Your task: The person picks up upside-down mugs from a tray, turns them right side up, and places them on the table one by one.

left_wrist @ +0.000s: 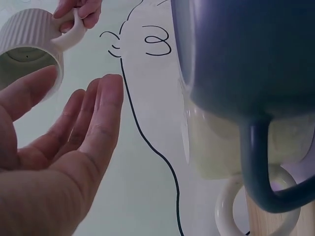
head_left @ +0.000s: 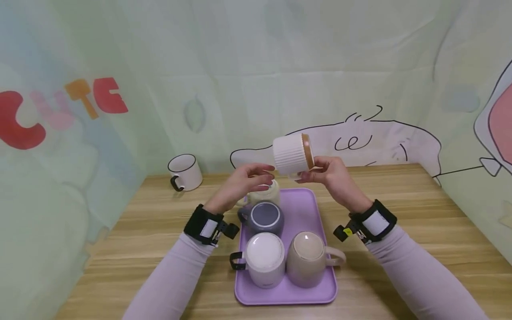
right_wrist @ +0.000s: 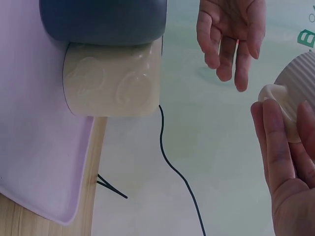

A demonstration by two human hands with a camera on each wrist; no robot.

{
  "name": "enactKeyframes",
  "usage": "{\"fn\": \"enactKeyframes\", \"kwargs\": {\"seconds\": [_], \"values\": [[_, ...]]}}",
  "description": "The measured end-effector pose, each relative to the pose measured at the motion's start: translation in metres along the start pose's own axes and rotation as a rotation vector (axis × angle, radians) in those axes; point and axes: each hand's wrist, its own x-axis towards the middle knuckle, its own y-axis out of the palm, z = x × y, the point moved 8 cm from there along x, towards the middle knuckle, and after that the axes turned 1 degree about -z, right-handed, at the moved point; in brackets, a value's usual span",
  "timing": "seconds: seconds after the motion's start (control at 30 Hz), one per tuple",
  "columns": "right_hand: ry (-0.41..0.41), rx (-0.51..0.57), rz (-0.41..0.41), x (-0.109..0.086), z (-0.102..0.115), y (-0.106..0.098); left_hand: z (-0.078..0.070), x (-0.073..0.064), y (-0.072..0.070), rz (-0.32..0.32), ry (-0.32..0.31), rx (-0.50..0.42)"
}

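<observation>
right hand pinches the sideways ribbed mug by its handle; left hand, fingers loose, hovers just left.

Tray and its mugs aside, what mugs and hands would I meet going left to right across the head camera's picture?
Upright mug, left hand, ribbed mug, right hand.
</observation>
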Motion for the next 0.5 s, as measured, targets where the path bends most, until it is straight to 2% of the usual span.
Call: {"fn": "enactKeyframes", "kwargs": {"seconds": [0.27, 0.5], "values": [[0.006, 0.080, 0.041, 0.001, 0.003, 0.011, -0.005, 0.000, 0.013, 0.037, 0.012, 0.045], [-0.010, 0.100, 0.039, 0.002, 0.010, 0.016, -0.006, 0.000, 0.018, 0.032, -0.004, 0.003]]}}
